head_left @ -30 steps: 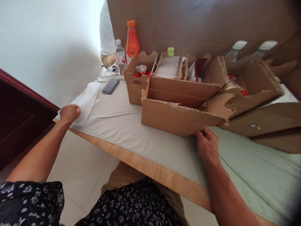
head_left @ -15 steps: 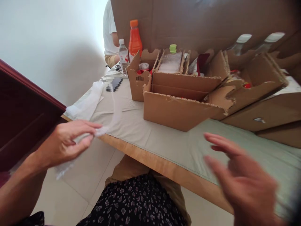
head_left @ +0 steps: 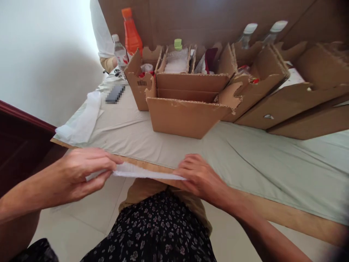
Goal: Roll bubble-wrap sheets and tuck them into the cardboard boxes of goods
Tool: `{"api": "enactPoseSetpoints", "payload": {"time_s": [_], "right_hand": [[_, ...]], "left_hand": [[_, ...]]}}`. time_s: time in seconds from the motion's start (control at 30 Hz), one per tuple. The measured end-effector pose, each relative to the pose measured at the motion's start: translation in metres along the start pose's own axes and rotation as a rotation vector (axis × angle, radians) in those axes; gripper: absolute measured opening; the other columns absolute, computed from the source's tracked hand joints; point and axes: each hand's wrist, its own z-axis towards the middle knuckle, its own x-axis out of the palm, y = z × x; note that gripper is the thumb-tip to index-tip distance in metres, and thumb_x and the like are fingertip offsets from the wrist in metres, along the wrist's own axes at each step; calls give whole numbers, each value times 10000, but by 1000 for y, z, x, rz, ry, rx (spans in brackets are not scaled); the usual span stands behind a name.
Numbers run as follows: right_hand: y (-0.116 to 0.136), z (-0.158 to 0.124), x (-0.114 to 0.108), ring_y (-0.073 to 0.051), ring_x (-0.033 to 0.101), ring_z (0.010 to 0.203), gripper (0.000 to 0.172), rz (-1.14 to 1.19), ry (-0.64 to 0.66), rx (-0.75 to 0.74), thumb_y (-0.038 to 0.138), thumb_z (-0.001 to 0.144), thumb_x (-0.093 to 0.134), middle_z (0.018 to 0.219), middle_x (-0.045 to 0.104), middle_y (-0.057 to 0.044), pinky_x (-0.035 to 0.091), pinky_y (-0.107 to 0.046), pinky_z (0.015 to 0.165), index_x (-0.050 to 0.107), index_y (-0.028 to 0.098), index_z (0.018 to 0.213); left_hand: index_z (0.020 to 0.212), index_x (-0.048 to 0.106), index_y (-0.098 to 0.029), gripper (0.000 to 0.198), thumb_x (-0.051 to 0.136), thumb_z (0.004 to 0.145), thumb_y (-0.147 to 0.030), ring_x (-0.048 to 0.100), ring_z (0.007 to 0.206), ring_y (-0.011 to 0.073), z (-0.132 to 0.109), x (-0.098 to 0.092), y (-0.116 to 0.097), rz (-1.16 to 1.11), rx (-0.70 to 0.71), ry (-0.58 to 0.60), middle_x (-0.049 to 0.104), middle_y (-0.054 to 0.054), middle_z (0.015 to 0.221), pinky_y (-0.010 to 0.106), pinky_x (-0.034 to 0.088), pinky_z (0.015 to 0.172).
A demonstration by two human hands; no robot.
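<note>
A thin translucent white plastic sheet [head_left: 141, 172] stretches between my two hands, above the table's front edge. My left hand [head_left: 92, 169] pinches its left part between thumb and fingers. At the other end, my right hand [head_left: 199, 174] is closed on the sheet, with its fingertips partly hidden. Similar white plastic sheets [head_left: 81, 122] lie at the table's left corner. Beyond my hands stands an open cardboard box [head_left: 180, 120] with a low front wall.
More cardboard boxes [head_left: 256, 98] holding packaged items line the back of the cloth-covered table [head_left: 231, 156]. An orange bottle [head_left: 132, 36] and a clear bottle [head_left: 120, 52] stand at the back left, near a dark phone-like object [head_left: 115, 94]. Another person [head_left: 102, 32] sits behind them.
My right hand, open and apart before, has moved left and taken hold of the sheet's free end. The sheet is now pulled out sideways. The view has shifted right.
</note>
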Motion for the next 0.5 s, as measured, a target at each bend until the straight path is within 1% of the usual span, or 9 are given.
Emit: {"api": "enactPoseSetpoints", "payload": {"time_s": [0.07, 0.13, 0.2, 0.23, 0.27, 0.3, 0.37, 0.43, 0.5], "right_hand": [[7, -23, -32, -202, 680, 982, 169, -177, -229, 49, 79, 963, 599, 933, 753, -32, 470, -401, 1010, 714, 197, 999], [12, -38, -53, -245, 676, 1157, 262, -398, -439, 131, 29, 941, 611, 1036, 771, -50, 458, -431, 1059, 700, 205, 1114], [9, -48, -54, -284, 648, 1263, 358, -595, -571, 213, -15, 913, 615, 1117, 776, -55, 450, -453, 1069, 685, 217, 1177], [2, -54, -47, -298, 641, 1284, 377, -664, -577, 248, -23, 909, 607, 1152, 775, -57, 449, -458, 1066, 677, 217, 1191], [-6, -60, -37, -309, 637, 1291, 377, -709, -534, 284, -18, 912, 593, 1186, 771, -61, 449, -466, 1064, 669, 213, 1201], [-15, -68, -26, -320, 635, 1293, 370, -729, -450, 323, -1, 921, 577, 1221, 763, -71, 450, -477, 1061, 659, 205, 1218], [-33, -88, -6, -336, 635, 1286, 376, -706, -241, 395, 56, 939, 542, 1297, 732, -107, 459, -498, 1050, 631, 180, 1282], [-41, -108, 3, -343, 623, 1299, 447, -625, -102, 432, 111, 939, 510, 1393, 673, -148, 469, -513, 1045, 586, 165, 1376], [-38, -122, -2, -344, 577, 1359, 509, -512, -71, 454, 171, 945, 488, 1506, 584, -161, 466, -530, 1061, 537, 185, 1451]], "left_hand": [[1052, 729, -261, 192, 604, 961, -148, 778, 943, 141, 10, 1, 2, 17, 60, -72, 817, 5, 1113, 218, 613, 847], [1120, 711, -242, 237, 632, 949, -98, 767, 1084, 178, 24, 17, 5, 67, 74, -192, 806, 29, 1174, 296, 605, 983], [1142, 706, -227, 289, 652, 921, -48, 735, 1195, 227, 35, 50, 15, 126, 115, -296, 798, 51, 1206, 385, 592, 1043], [1148, 708, -218, 305, 657, 909, -35, 719, 1233, 252, 38, 71, 22, 155, 151, -321, 794, 63, 1222, 422, 590, 1050], [1153, 711, -214, 304, 651, 911, -40, 708, 1252, 269, 40, 93, 30, 166, 188, -328, 789, 72, 1237, 443, 593, 1041], [1157, 715, -210, 297, 634, 921, -49, 706, 1251, 280, 39, 115, 38, 158, 195, -301, 786, 81, 1247, 458, 596, 1030], [1202, 716, -186, 301, 590, 946, -92, 704, 1242, 311, 31, 151, 50, 156, 141, -198, 756, 132, 1303, 506, 589, 1029], [1283, 690, -176, 358, 566, 952, -113, 668, 1298, 330, 19, 169, 53, 129, 53, -104, 712, 161, 1378, 559, 538, 1101], [1351, 652, -190, 412, 573, 952, -121, 611, 1376, 331, 10, 169, 47, 102, -19, -86, 669, 160, 1443, 586, 464, 1180]]}}
